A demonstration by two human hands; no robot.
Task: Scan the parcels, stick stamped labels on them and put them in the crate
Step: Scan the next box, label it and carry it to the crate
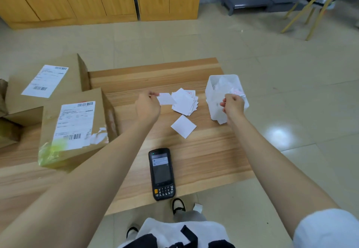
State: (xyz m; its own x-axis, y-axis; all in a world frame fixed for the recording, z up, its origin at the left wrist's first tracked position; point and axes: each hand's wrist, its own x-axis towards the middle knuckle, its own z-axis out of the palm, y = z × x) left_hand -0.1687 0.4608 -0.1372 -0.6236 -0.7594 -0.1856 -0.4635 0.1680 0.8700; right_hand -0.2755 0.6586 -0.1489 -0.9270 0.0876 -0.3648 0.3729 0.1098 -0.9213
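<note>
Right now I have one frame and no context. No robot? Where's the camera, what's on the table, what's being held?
There is no robot here. A person works bare-handed, and the single picture comes from a camera worn on their head, looking forward and down. The two arms reaching in are theirs.

The left hand pinches one white label above the wooden table. The right hand is curled at the white bin, which holds crumpled paper. I cannot tell whether it pinches anything.

On the table lie a loose pile of labels, a single label nearer the person, and a black handheld scanner with its screen lit. On the left are a nearer parcel and a farther parcel, each with a shipping sheet on top.
</note>
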